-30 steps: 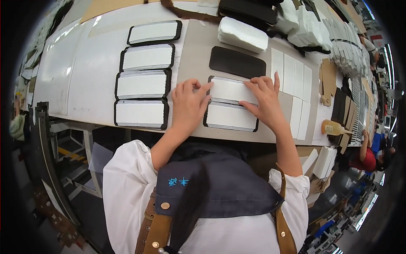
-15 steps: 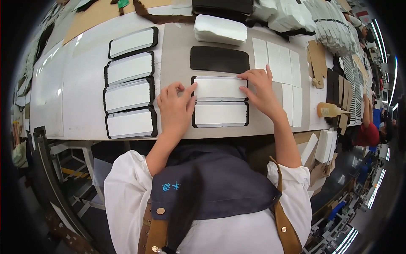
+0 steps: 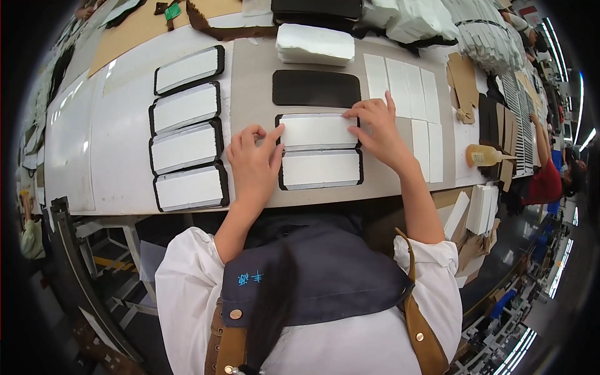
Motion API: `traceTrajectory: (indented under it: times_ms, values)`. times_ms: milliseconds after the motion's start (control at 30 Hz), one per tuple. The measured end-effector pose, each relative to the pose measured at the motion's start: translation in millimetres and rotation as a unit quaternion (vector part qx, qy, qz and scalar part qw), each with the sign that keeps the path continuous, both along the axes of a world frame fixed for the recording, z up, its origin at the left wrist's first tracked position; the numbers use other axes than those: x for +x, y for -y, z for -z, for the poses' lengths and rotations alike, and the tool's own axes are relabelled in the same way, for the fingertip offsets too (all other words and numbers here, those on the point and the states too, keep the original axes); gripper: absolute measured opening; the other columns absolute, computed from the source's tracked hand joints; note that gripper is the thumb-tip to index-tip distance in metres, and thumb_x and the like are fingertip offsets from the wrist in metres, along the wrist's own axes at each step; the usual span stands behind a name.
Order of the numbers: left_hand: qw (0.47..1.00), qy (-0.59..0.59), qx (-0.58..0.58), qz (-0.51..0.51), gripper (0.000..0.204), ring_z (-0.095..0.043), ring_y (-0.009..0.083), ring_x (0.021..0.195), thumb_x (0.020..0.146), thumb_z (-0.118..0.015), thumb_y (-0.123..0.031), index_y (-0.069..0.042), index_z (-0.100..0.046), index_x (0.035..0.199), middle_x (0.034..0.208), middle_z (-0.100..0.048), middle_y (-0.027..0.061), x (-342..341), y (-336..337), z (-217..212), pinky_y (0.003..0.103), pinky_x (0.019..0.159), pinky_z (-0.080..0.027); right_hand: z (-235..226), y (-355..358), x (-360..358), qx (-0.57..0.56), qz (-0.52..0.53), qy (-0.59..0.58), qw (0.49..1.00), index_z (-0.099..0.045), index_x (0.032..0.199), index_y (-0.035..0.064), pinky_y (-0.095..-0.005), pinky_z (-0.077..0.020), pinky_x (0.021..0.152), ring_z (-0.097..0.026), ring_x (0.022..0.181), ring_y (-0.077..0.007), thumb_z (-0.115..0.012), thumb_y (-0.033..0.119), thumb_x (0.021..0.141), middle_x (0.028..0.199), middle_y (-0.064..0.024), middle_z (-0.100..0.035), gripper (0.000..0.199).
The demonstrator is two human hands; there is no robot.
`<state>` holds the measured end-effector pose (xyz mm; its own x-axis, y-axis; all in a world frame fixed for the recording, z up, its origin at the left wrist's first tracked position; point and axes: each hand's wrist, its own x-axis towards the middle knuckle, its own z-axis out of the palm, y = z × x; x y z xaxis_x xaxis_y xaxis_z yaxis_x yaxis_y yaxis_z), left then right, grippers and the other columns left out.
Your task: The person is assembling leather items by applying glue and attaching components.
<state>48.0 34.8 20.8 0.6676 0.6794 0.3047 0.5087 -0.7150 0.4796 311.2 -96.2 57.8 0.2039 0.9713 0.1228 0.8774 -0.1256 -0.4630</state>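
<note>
A white rectangular board (image 3: 315, 132) lies on a black piece with rounded corners, whose dark ends show around it. My left hand (image 3: 253, 161) is at its left end, fingers apart, the index fingertip touching the edge. Across from it, my right hand (image 3: 379, 130) has fingertips at the upper right corner and the thumb on the right end, one finger raised. Neither hand is closed around anything. Directly nearer me lies a similar white board on black backing (image 3: 320, 169). Beyond the hands is a bare black rounded piece (image 3: 315, 88).
A stack of white boards (image 3: 314, 45) stands farther back. Several white-on-black pieces (image 3: 187, 147) form a column at left. White strips (image 3: 415, 90) lie in rows at right, near a yellowish bottle with a nozzle (image 3: 484, 155). A person in red (image 3: 542, 181) is at far right.
The view has shifted slightly, so the table's things appear a little farther left and lower. Both hands remain at the ends of the same white board.
</note>
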Motion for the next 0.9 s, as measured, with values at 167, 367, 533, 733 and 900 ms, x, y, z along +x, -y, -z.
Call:
traceTrajectory:
  times_ms: [167, 367, 533, 733, 900]
  values:
    - [1.000, 0.000, -0.001, 0.001, 0.038, -0.050, 0.0295, 0.115, 0.091, -0.075, -0.016, -0.020, -0.072, 0.128, 0.116, -0.054, 0.0071, 0, 0, 0, 0.047, 0.100, -0.037, 1, 0, -2, -0.002, 0.004, 0.012, 1.000, -0.071, 0.114, 0.0144, -0.0554, -0.0063, 0.130, -0.056, 0.120, -0.0218, -0.076, 0.005, 0.086, 0.114, -0.0006, -0.063, 0.030]
    - [1.000, 0.002, 0.007, 0.001, 0.040, -0.052, 0.0277, 0.112, 0.090, -0.075, -0.015, -0.021, -0.072, 0.129, 0.116, -0.055, 0.0058, 0, -1, 1, 0.046, 0.099, -0.038, 4, 0, -7, 0.012, 0.013, 0.036, 0.999, -0.069, 0.117, 0.0131, -0.0557, -0.0089, 0.129, -0.055, 0.121, -0.0235, -0.076, 0.005, 0.086, 0.115, -0.0029, -0.062, 0.033]
    - [1.000, -0.001, 0.025, 0.004, 0.041, -0.053, 0.0261, 0.109, 0.090, -0.076, -0.015, -0.022, -0.072, 0.130, 0.114, -0.054, 0.0052, 1, -2, -2, 0.045, 0.099, -0.038, 13, 9, -18, 0.061, 0.071, 0.045, 0.995, -0.067, 0.119, 0.0103, -0.0565, -0.0143, 0.128, -0.055, 0.122, -0.0264, -0.076, 0.006, 0.087, 0.118, -0.0065, -0.061, 0.034]
    - [0.999, -0.028, 0.030, 0.024, 0.046, -0.050, 0.0338, 0.131, 0.095, -0.072, -0.020, -0.010, -0.065, 0.139, 0.137, -0.055, 0.0137, 9, 6, -5, 0.051, 0.111, -0.036, 20, 17, -42, 0.075, 0.102, 0.123, 0.984, -0.063, 0.128, 0.0069, -0.0572, -0.0189, 0.127, -0.055, 0.128, -0.0300, -0.074, 0.007, 0.089, 0.131, -0.0106, -0.060, 0.041]
    - [0.984, -0.030, -0.012, 0.172, 0.083, -0.023, 0.0333, 0.160, 0.099, -0.063, -0.043, 0.001, -0.032, 0.162, 0.170, -0.031, 0.0172, 29, 20, 15, 0.050, 0.129, -0.018, 23, 5, -84, -0.039, -0.032, 0.107, 0.993, -0.038, 0.157, -0.0026, -0.0522, -0.0182, 0.129, -0.026, 0.159, -0.0314, -0.073, 0.032, 0.091, 0.169, -0.0176, -0.032, 0.083]
